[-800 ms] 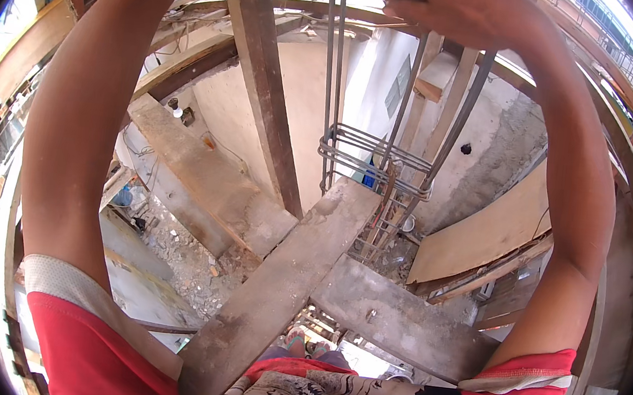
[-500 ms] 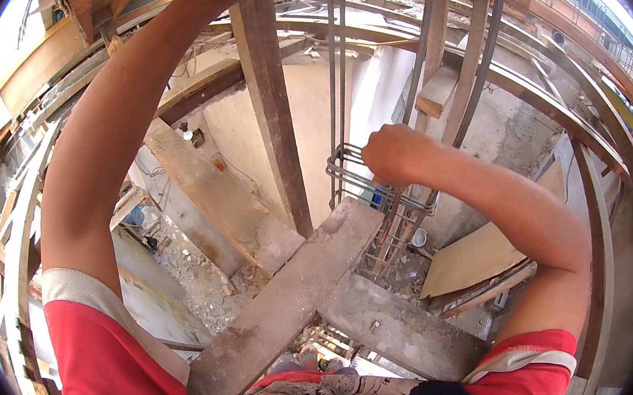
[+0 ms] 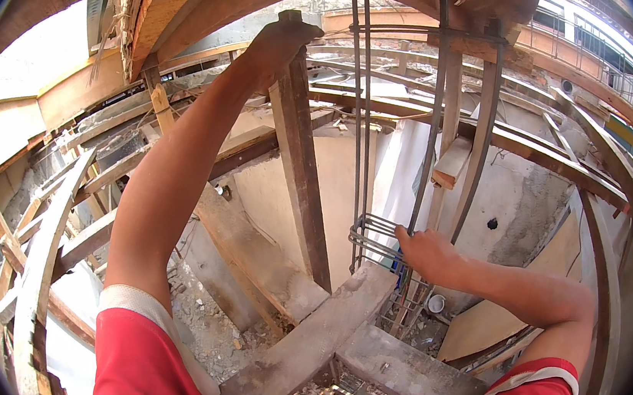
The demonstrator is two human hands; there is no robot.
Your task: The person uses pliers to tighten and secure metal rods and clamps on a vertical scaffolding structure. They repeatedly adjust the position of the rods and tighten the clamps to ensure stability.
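My left hand (image 3: 280,49) is wrapped round the top end of a dark, upright wooden post (image 3: 300,173). With fingers curled, my right hand (image 3: 428,255) grips a bundle of bent steel stirrups (image 3: 374,236) at their right side. These stirrups surround tall vertical reinforcing bars (image 3: 361,117), and part of them is hidden behind my hand. Higher up, a single stirrup (image 3: 396,28) encircles the same bars. Just below the bundle lies the end of a thick, dusty plank (image 3: 310,336).
A second plank (image 3: 406,369) meets the first at lower right. Another broad board (image 3: 257,253) slants on the left. A short wood block (image 3: 451,163) sits beside the bars. Far below are rubble (image 3: 202,332) and a white bucket (image 3: 436,303). Timber beams (image 3: 552,157) cross behind.
The view has tilted up, bringing my left hand on the post top and the upper stirrup into sight. My right hand sits lower against the stirrup bundle than before.
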